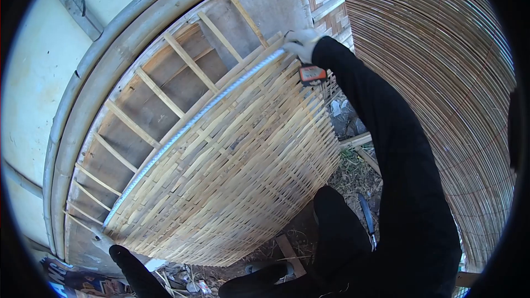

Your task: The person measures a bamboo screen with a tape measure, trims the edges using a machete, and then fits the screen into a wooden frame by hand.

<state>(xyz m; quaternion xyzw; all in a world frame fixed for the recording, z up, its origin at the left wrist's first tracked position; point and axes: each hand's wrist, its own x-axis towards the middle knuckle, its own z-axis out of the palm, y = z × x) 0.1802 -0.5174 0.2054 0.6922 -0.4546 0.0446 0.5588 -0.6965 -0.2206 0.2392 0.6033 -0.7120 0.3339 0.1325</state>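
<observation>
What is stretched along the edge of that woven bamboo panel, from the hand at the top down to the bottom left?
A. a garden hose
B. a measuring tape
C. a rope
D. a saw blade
B: a thin, marked measuring tape runs along the woven bamboo panel, and its orange and black case hangs just below the right hand.

Bright daylight from the left, soft shadows, strong fisheye curvature, black vignetted corners, sharp centre
</observation>
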